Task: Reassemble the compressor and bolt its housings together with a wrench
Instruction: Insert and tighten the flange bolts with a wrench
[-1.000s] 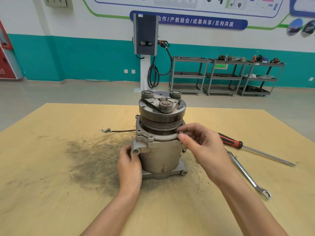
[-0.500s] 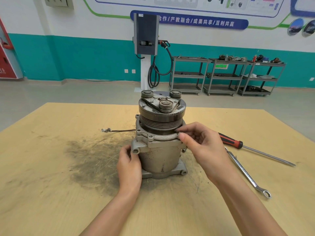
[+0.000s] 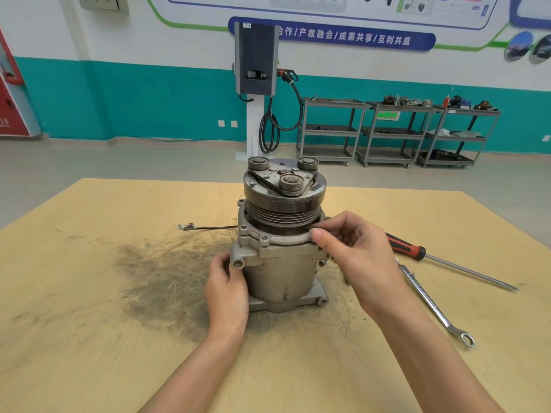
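The left hand [image 3: 228, 289] is curled around the low left side of the compressor [image 3: 281, 248] and holds it. The right hand [image 3: 356, 257] pinches the metal rim on the compressor's right side with thumb and fingers. The compressor stands up in the middle of the table [image 3: 89, 338], next to a dark smudge [image 3: 167, 278]. To the right lie a wrench [image 3: 432, 302] and a screwdriver [image 3: 441, 260]. Far back stand gray carts [image 3: 393, 132].
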Action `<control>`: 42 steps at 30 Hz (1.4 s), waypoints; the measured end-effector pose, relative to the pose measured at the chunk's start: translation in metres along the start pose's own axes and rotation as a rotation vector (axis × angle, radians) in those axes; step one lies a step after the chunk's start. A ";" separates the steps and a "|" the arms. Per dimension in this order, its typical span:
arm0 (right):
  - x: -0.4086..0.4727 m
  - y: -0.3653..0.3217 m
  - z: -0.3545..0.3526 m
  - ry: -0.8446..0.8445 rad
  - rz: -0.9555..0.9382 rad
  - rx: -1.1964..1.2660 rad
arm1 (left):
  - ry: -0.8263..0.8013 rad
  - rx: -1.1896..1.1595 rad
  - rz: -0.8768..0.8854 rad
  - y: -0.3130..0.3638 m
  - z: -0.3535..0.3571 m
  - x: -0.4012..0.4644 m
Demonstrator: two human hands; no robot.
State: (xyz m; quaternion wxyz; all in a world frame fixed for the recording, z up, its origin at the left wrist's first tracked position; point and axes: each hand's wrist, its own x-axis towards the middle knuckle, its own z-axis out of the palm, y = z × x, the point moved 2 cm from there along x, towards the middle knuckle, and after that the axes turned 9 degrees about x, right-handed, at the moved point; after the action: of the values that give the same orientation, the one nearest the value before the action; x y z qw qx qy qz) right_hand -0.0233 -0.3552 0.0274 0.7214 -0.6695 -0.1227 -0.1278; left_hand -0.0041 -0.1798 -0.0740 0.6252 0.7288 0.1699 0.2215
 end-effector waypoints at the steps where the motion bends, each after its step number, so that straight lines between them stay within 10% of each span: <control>1: 0.001 0.001 0.002 0.030 -0.004 -0.007 | 0.001 0.000 -0.001 0.000 0.000 0.000; 37: -0.003 -0.005 -0.008 -0.058 0.009 0.070 | -0.011 0.002 0.007 0.000 0.001 0.000; 42: 0.012 -0.015 -0.069 0.156 0.002 0.026 | -0.008 -0.015 0.003 -0.002 0.001 0.001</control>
State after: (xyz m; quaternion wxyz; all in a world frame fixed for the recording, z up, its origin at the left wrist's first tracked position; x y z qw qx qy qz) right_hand -0.0165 -0.4249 0.0410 0.7374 -0.6482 -0.0671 -0.1774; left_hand -0.0027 -0.1799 -0.0757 0.6310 0.7252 0.1648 0.2210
